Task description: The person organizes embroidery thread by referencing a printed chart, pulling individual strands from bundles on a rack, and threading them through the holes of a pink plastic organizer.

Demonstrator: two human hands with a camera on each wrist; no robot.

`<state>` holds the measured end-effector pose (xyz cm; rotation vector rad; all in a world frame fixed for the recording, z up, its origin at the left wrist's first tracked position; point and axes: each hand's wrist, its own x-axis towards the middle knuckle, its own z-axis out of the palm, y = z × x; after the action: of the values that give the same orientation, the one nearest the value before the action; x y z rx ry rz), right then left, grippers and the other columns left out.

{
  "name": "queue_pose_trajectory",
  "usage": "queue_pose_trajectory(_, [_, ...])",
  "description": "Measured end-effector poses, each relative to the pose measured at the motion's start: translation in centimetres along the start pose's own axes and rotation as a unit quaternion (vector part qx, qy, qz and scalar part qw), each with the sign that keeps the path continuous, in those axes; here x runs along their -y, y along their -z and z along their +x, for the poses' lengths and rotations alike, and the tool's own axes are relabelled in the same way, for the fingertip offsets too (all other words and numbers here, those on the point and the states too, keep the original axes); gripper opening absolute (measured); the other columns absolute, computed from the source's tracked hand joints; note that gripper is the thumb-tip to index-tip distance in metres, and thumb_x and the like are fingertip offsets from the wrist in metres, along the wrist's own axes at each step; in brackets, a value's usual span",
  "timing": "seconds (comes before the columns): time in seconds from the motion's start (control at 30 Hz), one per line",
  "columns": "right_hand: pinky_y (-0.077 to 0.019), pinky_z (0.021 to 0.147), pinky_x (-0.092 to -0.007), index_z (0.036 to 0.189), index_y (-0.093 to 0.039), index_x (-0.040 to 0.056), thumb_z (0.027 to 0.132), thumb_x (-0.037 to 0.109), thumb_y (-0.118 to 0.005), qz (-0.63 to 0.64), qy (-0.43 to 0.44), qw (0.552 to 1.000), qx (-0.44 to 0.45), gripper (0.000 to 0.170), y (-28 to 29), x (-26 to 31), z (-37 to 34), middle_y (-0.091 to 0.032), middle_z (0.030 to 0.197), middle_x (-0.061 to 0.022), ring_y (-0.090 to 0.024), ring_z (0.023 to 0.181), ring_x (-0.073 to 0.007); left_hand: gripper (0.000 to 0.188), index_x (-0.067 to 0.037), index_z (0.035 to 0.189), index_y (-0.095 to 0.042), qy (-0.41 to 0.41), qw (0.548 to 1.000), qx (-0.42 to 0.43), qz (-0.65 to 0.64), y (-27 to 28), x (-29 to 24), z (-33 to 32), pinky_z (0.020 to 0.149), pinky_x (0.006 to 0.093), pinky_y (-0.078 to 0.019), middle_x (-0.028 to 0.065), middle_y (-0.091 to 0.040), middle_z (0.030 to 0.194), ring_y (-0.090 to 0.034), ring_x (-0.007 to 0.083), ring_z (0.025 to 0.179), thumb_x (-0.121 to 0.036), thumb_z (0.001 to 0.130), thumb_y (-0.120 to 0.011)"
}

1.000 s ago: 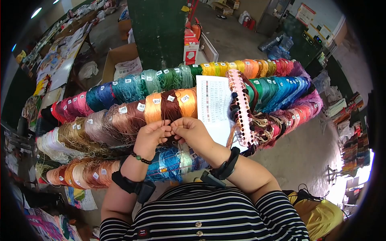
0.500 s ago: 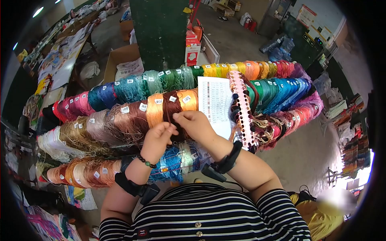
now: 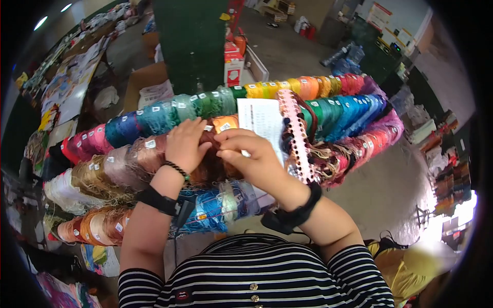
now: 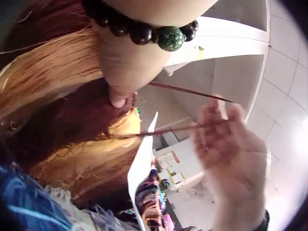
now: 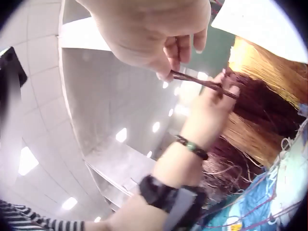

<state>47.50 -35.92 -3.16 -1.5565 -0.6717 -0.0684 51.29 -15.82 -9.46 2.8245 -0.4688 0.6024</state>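
My right hand (image 3: 254, 154) pinches a doubled length of dark brown thread (image 5: 195, 80) between thumb and fingers. In the left wrist view the strands run taut from it to the dark brown hank (image 4: 72, 113). My left hand (image 3: 186, 146) lies over the hanks with its fingers stretched out, and its thumb rests against the brown thread. On the right wrist view, the fingertips of that hand are where the strands leave the hank. An orange-yellow hank (image 3: 226, 123) with a white label is just beyond the right hand.
A printed sheet (image 3: 257, 114) lies right of the hands, beside a pink punched strip (image 3: 294, 131) hung with thread samples. Labelled hanks, including blue ones (image 3: 205, 208) nearest the body, hang in rows on bars. A green pillar (image 3: 190, 46) stands behind.
The left hand has moved up and left from close beside the right hand and now lies across the hanks, fingers extended. The right hand has turned and still pinches thread. The view has shifted slightly.
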Motion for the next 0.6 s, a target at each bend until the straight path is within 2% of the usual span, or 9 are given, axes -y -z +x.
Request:
queue_pose_trajectory(0.07, [-0.0464, 0.095, -0.0391, 0.096, -0.065, 0.0052, 0.087, 0.007, -0.063, 0.25, -0.097, 0.963, -0.017, 0.01, 3.4, 2.6, -2.3, -0.066, 0.098, -0.0095, -0.062, 0.093, -0.0267, 0.055, -0.008, 0.127, -0.055, -0.005, 1.0, -0.019, -0.007, -1.1, 0.5, -0.4, 0.102, 0.0443, -0.0363, 0.0099, -0.054, 0.133, -0.048, 0.0306, 0.124, -0.028, 0.077, -0.071])
queue_pose_trajectory(0.13, [-0.0439, 0.1, -0.0428, 0.106, -0.06, 0.0078, 0.091, 0.012, -0.06, 0.403, -0.034, 0.915, -0.002, 0.016, 8.4, 4.2, -5.5, -0.064, 0.095, -0.0068, -0.061, 0.095, -0.0247, 0.055, -0.007, 0.125, -0.056, -0.028, 0.999, -0.041, -0.012, -1.4, 0.8, -0.4, 0.101, 0.0439, -0.0375, 0.0105, -0.056, 0.131, -0.049, 0.032, 0.122, -0.026, 0.077, -0.071])
queue_pose_trajectory(0.27, [-0.0471, 0.094, -0.0427, 0.105, -0.056, 0.0069, 0.095, 0.016, -0.052, 0.409, -0.028, 0.894, -0.181, 0.015, 18.6, 9.0, -13.5, -0.054, 0.077, -0.002, -0.06, 0.088, -0.022, 0.054, -0.005, 0.126, -0.056, -0.022, 0.999, -0.026, -0.017, -1.4, 0.6, -0.3, 0.102, 0.044, -0.0367, 0.0112, -0.056, 0.131, -0.048, 0.0326, 0.123, -0.022, 0.077, -0.071])
queue_pose_trajectory(0.33, [-0.0473, 0.087, -0.0405, 0.101, -0.051, 0.0027, 0.093, 0.011, -0.052, 0.36, -0.002, 0.88, -0.31, 0.012, 23.7, 11.3, -17.4, -0.046, 0.074, -0.0006, -0.054, 0.079, -0.0187, 0.054, -0.005, 0.127, -0.055, -0.017, 1.0, -0.015, -0.012, -1.2, 0.4, -0.3, 0.103, 0.0437, -0.0356, 0.0111, -0.054, 0.133, -0.047, 0.0324, 0.124, -0.021, 0.078, -0.07])
queue_pose_trajectory(0.37, [-0.0487, 0.077, -0.0377, 0.092, -0.053, 0.003, 0.092, 0.014, -0.053, 0.308, 0.024, 0.876, -0.37, 0.011, 26.9, 12.5, -19.6, -0.05, 0.074, -0.0026, -0.053, 0.073, -0.019, 0.054, -0.005, 0.128, -0.054, -0.014, 1.0, -0.007, -0.012, -1.3, 0.4, -0.3, 0.104, 0.0434, -0.0349, 0.0111, -0.053, 0.134, -0.046, 0.0326, 0.125, -0.021, 0.078, -0.07])
queue_pose_trajectory(0.4, [-0.0461, 0.065, -0.0312, 0.085, -0.051, 0.0035, 0.09, 0.011, -0.054, 0.176, 0.02, 0.87, -0.461, 0.009, 30.8, 13.9, -22.4, -0.049, 0.074, -0.0027, -0.051, 0.067, -0.019, 0.054, -0.004, 0.128, -0.054, -0.016, 1.0, -0.009, -0.013, -1.3, 0.4, -0.2, 0.105, 0.0436, -0.0343, 0.0113, -0.053, 0.134, -0.046, 0.0329, 0.125, -0.021, 0.079, -0.07])
queue_pose_trajectory(0.47, [-0.0396, 0.054, -0.0242, 0.083, -0.051, 0.0031, 0.09, 0.005, -0.052, 0.081, 0.051, 0.818, -0.567, 0.007, 40.7, 18.2, -31.5, -0.05, 0.074, -0.0029, -0.049, 0.062, -0.0169, 0.056, -0.004, 0.128, -0.054, -0.016, 1.0, -0.007, -0.011, -1.7, 0.6, -0.2, 0.106, 0.0438, -0.0333, 0.0123, -0.053, 0.133, -0.046, 0.0341, 0.125, -0.021, 0.078, -0.07])
queue_pose_trajectory(0.53, [-0.0333, 0.048, -0.0192, 0.085, -0.053, 0.0046, 0.091, 0.008, -0.052, -0.015, 0.202, 0.691, -0.694, 0.006, 40.7, 21.7, -32.2, -0.05, 0.072, -0.0005, -0.046, 0.058, -0.0113, 0.056, -0.004, 0.129, -0.053, -0.005, 1.0, 0.013, -0.027, -1.6, 0.7, 0.2, 0.106, 0.0443, -0.0325, 0.0141, -0.052, 0.135, -0.044, 0.0349, 0.126, -0.02, 0.077, -0.07])
queue_pose_trajectory(0.6, [-0.0315, 0.048, -0.0184, 0.089, -0.055, 0.0066, 0.092, 0.014, -0.054, -0.157, 0.123, 0.705, -0.68, 0.008, 37.1, 22.0, -27.8, -0.049, 0.07, 0.0016, -0.045, 0.058, -0.0078, 0.056, -0.004, 0.128, -0.053, 0.011, 1.0, 0.013, -0.021, -1.0, -0.3, 0.1, 0.107, 0.0448, -0.0319, 0.0159, -0.05, 0.136, -0.042, 0.0355, 0.128, -0.018, 0.077, -0.07])
